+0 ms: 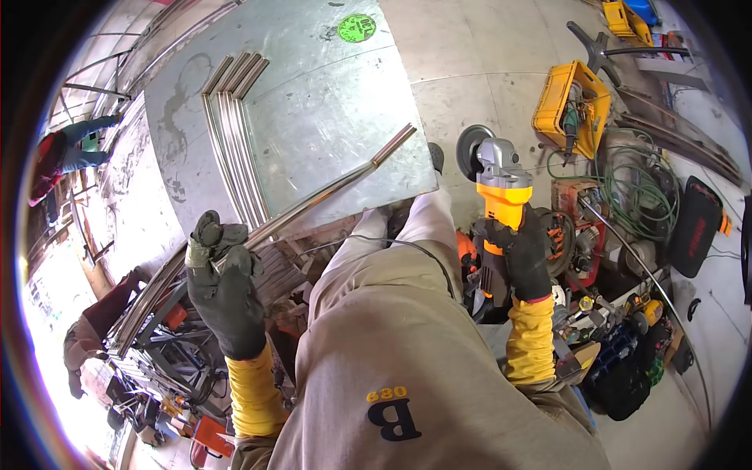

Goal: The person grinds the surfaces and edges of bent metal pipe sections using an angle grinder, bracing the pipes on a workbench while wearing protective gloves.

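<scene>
My right hand, in a dark glove, is wrapped round the body of a yellow and grey angle grinder, whose disc points up and left. My left hand, also gloved, is beside the near end of a long bent metal tube; its fingers are curled, and whether they grip the tube is hard to tell. That tube slants across the corner of a metal-topped table. Several similar bent tubes lie side by side on the tabletop.
A yellow crate with a tool stands at the upper right, near a coiled green hose. Tools crowd the lower right around a long thin rod. Metal stock lies at left. Another person is at the far left.
</scene>
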### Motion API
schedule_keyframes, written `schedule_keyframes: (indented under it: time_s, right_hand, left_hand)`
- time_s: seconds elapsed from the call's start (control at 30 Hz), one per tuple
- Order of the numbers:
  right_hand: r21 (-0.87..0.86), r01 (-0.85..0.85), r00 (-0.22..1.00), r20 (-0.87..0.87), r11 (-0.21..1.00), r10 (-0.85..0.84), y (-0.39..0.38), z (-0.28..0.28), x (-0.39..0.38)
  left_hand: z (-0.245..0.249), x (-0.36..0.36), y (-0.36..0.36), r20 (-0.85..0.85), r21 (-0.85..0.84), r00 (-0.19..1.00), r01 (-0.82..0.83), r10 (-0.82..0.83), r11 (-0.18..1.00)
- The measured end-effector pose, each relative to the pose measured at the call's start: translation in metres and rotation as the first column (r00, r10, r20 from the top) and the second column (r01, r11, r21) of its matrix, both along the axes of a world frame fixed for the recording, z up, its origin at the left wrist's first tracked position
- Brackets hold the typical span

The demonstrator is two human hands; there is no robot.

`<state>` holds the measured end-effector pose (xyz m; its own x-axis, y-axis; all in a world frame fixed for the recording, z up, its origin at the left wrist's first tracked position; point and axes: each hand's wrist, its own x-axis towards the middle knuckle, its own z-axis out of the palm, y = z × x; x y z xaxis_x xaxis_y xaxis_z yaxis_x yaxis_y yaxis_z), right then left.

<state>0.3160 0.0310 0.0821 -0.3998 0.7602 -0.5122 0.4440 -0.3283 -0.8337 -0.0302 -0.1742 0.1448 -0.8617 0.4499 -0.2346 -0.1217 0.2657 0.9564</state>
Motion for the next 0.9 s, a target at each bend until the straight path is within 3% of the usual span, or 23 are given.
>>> schedule_keyframes:
  time_s: [0.07, 0.1, 0.13, 0.2, 0.23, 0.27, 0.33, 0.37, 0.43, 0.47, 0.57, 0.6, 0.67, 0.83, 0.9]
  right_hand:
    - [-0.102, 0.107, 0.993, -0.033, 0.989, -0.11, -0.002, 0.007, -0.006]
    - [-0.103, 0.101, 0.994, -0.035, 0.99, -0.105, -0.002, 0.007, -0.006]
    - [-0.091, 0.106, 0.994, -0.02, 0.99, -0.108, -0.002, 0.007, -0.006]
    - [-0.081, 0.107, 0.994, -0.007, 0.991, -0.108, -0.002, 0.009, -0.005]
    - [-0.108, 0.111, 0.994, 0.025, 0.988, -0.109, -0.001, 0.011, -0.006]
    - [-0.133, 0.117, 0.992, 0.056, 0.984, -0.11, 0.0, 0.012, -0.006]
    - [-0.123, 0.11, 0.994, 0.034, 0.986, -0.107, 0.0, 0.006, -0.003]
    - [-0.115, 0.109, 0.994, 0.02, 0.987, -0.107, 0.0, 0.004, -0.001]
    - [-0.118, 0.162, 0.986, -0.013, 0.98, -0.164, -0.004, 0.009, -0.006]
    - [-0.124, 0.209, 0.974, -0.057, 0.97, -0.217, -0.005, 0.01, -0.009]
    - [-0.072, 0.192, 0.979, -0.053, 0.979, -0.196, -0.007, 0.007, -0.007]
    - [-0.066, 0.199, 0.978, -0.048, 0.978, -0.202, -0.008, 0.004, -0.004]
    - [-0.118, 0.118, 0.991, -0.054, 0.986, -0.125, -0.011, -0.001, 0.003]
    - [-0.015, 0.022, 0.996, 0.087, 1.0, -0.021, -0.018, 0.003, 0.004]
    - [-0.073, 0.057, 0.996, 0.077, 0.996, -0.051, -0.017, 0.004, 0.005]
  left_hand:
    - [-0.003, -0.007, -0.003, -0.223, -0.081, 0.961, 0.148, -0.163, 0.986]
    - [0.003, -0.005, 0.006, -0.03, 0.048, 0.998, 0.054, -0.052, 0.997]
    - [-0.004, -0.011, 0.006, -0.034, 0.049, 0.998, 0.049, -0.048, 0.998]
    - [-0.034, -0.025, 0.001, -0.024, 0.122, 0.957, 0.29, -0.289, 0.949]
    - [-0.049, -0.023, 0.012, -0.114, 0.095, 0.95, 0.301, -0.29, 0.949]
    - [-0.051, -0.014, 0.015, 0.228, 0.165, 0.967, 0.076, -0.113, 0.983]
    - [-0.076, -0.002, 0.019, -0.235, 0.01, 0.938, 0.265, -0.256, 0.964]
    - [-0.076, -0.002, 0.016, -0.232, 0.013, 0.938, 0.268, -0.257, 0.963]
    - [-0.056, 0.002, 0.019, 0.176, 0.144, 0.967, 0.16, -0.184, 0.977]
    - [-0.054, 0.005, 0.015, 0.181, 0.146, 0.966, 0.16, -0.185, 0.976]
    - [-0.044, 0.017, 0.001, -0.049, 0.164, 0.832, 0.552, -0.553, 0.817]
    - [-0.032, 0.026, -0.01, -0.07, -0.018, 0.796, 0.601, -0.601, 0.799]
    - [-0.021, 0.03, -0.01, -0.306, -0.15, 0.594, 0.742, -0.744, 0.654]
    - [-0.031, 0.043, -0.027, -0.416, -0.26, 0.489, 0.744, -0.767, 0.616]
    - [-0.035, 0.041, -0.029, -0.446, -0.302, 0.425, 0.757, -0.788, 0.579]
